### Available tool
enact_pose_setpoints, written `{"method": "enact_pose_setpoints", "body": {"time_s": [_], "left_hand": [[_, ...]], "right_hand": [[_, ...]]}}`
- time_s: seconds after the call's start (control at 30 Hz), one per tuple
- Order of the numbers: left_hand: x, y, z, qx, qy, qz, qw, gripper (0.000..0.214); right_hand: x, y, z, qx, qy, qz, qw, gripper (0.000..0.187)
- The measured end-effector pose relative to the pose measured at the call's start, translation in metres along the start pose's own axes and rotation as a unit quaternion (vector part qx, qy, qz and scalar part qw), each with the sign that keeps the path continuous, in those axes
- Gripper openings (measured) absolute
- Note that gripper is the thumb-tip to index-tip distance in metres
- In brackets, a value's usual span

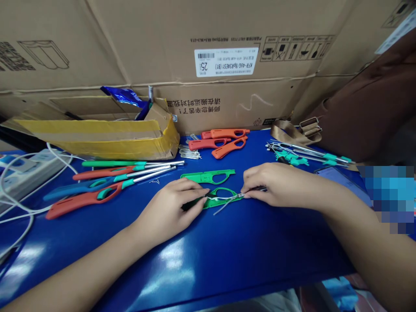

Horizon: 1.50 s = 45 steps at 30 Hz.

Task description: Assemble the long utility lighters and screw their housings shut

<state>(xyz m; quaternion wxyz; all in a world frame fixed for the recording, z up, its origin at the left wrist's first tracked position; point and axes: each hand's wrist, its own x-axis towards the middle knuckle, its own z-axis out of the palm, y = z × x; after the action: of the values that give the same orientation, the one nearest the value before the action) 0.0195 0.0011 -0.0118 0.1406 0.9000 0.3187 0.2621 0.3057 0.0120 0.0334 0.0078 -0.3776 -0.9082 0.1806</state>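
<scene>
My left hand is closed, thumb and fingers pinching the rear of a green lighter handle half; a dark part shows at the fingertips. A thin white wire runs along this half, and a clear thin tube sticks out toward me. At its front end my right hand pinches a metal lighter tube, mostly hidden by the fingers. Just behind lies the other green handle half, flat on the blue table.
Several long-necked lighters lie at left near small screws. Orange and red handle shells and clear parts sit behind. Metal rods with teal parts and a phone lie right. A yellow-taped box stands back left.
</scene>
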Motion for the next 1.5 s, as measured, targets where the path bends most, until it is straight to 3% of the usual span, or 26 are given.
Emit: {"method": "enact_pose_setpoints", "body": {"time_s": [0.27, 0.57, 0.7, 0.9, 1.13, 1.27, 1.37, 1.5], "left_hand": [[0.0, 0.0, -0.001, -0.007, -0.001, -0.003, 1.0, 0.021], [0.001, -0.003, 0.003, -0.043, 0.028, -0.007, 0.999, 0.016], [0.001, -0.002, 0.002, -0.058, 0.037, -0.029, 0.997, 0.018], [0.0, -0.004, 0.004, -0.106, 0.043, -0.094, 0.989, 0.016], [0.001, -0.003, 0.005, -0.145, 0.044, -0.134, 0.979, 0.015], [0.002, -0.001, 0.005, -0.152, 0.048, -0.136, 0.978, 0.017], [0.002, -0.001, 0.005, -0.155, 0.046, -0.138, 0.977, 0.018], [0.002, -0.004, 0.005, -0.144, 0.045, -0.136, 0.979, 0.016]], "right_hand": [[0.002, -0.004, 0.0, -0.064, 0.0, 0.015, 0.998, 0.021], [0.006, -0.022, 0.005, -0.185, -0.051, 0.017, 0.981, 0.026], [0.002, -0.019, 0.004, -0.144, -0.029, 0.043, 0.988, 0.024], [0.004, -0.008, 0.005, -0.028, 0.062, 0.049, 0.996, 0.016], [0.013, -0.005, 0.014, 0.056, 0.066, 0.05, 0.995, 0.012], [0.019, -0.005, 0.02, 0.138, 0.038, 0.106, 0.984, 0.012], [0.02, -0.009, 0.023, 0.131, 0.045, 0.139, 0.981, 0.013], [0.016, -0.016, 0.021, 0.074, 0.095, 0.049, 0.992, 0.006]]}}
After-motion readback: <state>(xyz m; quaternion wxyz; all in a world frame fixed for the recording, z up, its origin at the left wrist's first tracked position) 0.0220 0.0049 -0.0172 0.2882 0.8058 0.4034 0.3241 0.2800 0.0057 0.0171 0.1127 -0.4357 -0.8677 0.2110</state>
